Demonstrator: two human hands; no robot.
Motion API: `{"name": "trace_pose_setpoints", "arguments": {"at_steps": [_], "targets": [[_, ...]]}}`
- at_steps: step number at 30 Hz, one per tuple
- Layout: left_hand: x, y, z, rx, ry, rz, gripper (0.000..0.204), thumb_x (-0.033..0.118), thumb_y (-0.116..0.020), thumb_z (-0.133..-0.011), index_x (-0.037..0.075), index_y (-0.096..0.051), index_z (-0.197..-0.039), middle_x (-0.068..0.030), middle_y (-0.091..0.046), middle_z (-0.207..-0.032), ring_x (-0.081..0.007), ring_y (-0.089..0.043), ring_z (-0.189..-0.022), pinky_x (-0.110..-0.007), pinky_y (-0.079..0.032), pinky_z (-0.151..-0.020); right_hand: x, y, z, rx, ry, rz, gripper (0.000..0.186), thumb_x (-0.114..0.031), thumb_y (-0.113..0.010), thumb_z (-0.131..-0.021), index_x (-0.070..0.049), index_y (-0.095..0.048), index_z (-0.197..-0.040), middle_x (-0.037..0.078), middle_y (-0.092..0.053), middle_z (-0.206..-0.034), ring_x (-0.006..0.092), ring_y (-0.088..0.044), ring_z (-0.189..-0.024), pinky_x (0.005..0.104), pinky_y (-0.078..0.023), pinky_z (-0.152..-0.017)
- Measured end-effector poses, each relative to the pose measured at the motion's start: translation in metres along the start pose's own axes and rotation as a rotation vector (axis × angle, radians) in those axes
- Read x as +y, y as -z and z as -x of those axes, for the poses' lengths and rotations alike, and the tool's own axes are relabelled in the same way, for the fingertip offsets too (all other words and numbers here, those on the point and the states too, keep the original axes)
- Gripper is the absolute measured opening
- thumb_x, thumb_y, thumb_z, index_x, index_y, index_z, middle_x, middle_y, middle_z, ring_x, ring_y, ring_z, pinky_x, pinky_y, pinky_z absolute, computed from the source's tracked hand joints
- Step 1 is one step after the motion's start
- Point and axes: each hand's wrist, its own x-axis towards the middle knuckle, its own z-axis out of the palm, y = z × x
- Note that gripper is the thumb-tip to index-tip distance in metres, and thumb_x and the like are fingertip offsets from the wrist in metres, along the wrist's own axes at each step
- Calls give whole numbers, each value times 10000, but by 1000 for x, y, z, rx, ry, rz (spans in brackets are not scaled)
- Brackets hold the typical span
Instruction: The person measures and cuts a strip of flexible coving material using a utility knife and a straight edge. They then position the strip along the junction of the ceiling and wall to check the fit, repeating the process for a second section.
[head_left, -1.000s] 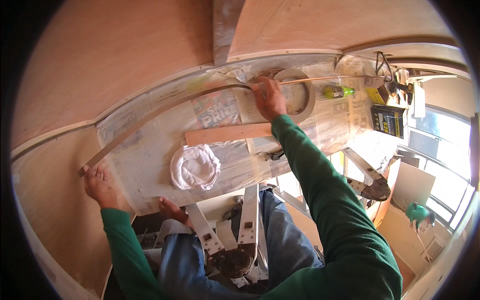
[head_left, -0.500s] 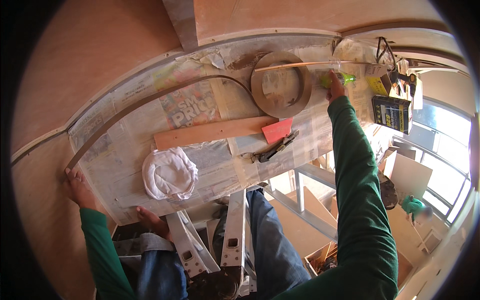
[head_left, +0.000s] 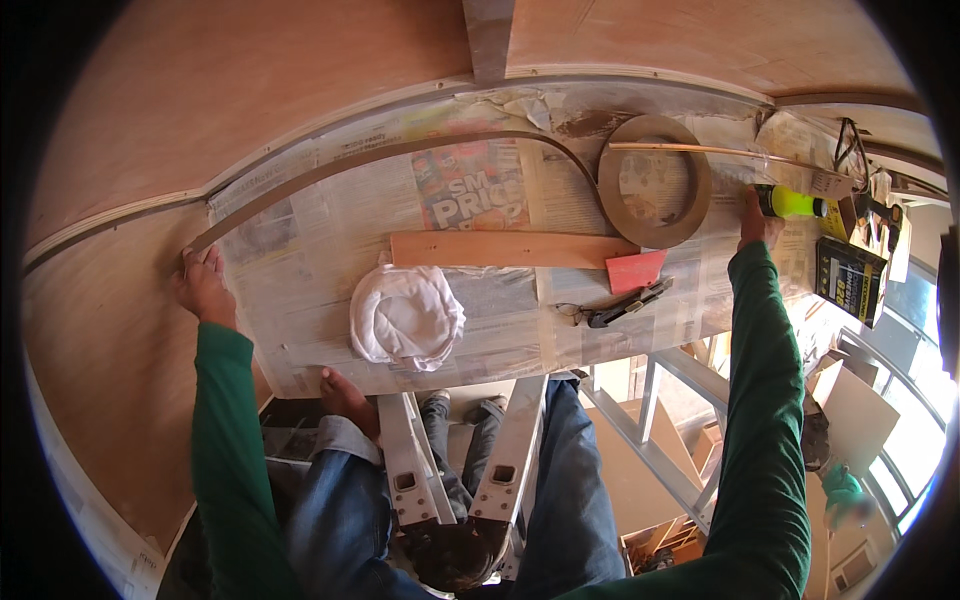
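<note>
At the far left, my left hand (head_left: 205, 287) is closed on the free end of a brown edging strip (head_left: 345, 161). The strip arches along the back of the paper-covered board to a large brown coil (head_left: 655, 236) lying flat. My right hand (head_left: 758, 222), arm stretched far right, grips a yellow-green bottle (head_left: 795, 203) tilted on its side. Across the coil's top lies a thin wooden stick (head_left: 740, 153). Between my hands lie a reddish wooden slat (head_left: 500, 249), a red flat piece (head_left: 635, 270), a black cutter-like tool (head_left: 628, 304) and a bundled white cloth (head_left: 405, 318).
A black box (head_left: 848, 280) and a power drill (head_left: 885, 215) sit at the right end. I straddle a metal stepladder (head_left: 410, 470), with another ladder (head_left: 650, 430) to its right. Plywood panels (head_left: 130, 330) rise at left and back. A person in green (head_left: 843, 487) is far below right.
My view has swung left, so everything sits further right. The bottle has turned in my right hand, its dark end now by my fingers. My left hand still holds the strip's end.
</note>
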Motion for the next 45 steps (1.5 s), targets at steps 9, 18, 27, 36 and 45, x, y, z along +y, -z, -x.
{"name": "trace_pose_setpoints", "arguments": {"at_steps": [9,18,27,36,45], "targets": [[-19,-23,-16,-35,16,37,409,262,-602,-1005,-24,-520,-1285,-159,-652,-1173,-283,-700,-961,-370,-552,-872,39,-7,77,-84,512,-110,553,-400,-774,-864,-16,-621,-1233,168,-655,-1153,325,-627,-1069,459,-490,-953],[-9,-6,-49,7,46,76,388,208,-573,-1023,-61,-457,-1278,-166,-618,-1161,-265,-686,-987,-343,-565,-874,-56,37,200,-657,1163,251,556,-335,-722,-887,-34,-563,-1326,177,-632,-1171,397,-575,-1104,496,-435,-1004],[-57,52,-112,-115,-66,-125,297,190,-657,-976,16,-610,-1213,-103,-640,-1047,-158,-671,-848,-274,-558,-731,-45,37,175,-496,1126,450,406,-361,-671,-929,-32,-633,-1165,196,-647,-1089,411,-596,-1059,515,-473,-933],[-22,-8,-48,-57,45,246,216,225,-658,-979,100,-525,-1095,-57,-612,-894,-199,-649,-718,-357,-546,-672,-88,27,215,-282,1124,503,589,-232,-691,-902,-1,-483,-1402,232,-516,-1368,427,-489,-1288,531,-415,-1071],[7,-43,-24,-53,119,361,274,184,-638,-1013,112,-453,-1201,-61,-610,-1060,-223,-673,-763,-357,-551,-699,-190,-45,319,-551,1355,-27,552,-277,-709,-909,-93,-537,-1400,201,-546,-1388,414,-496,-1282,510,-383,-1097]]}}
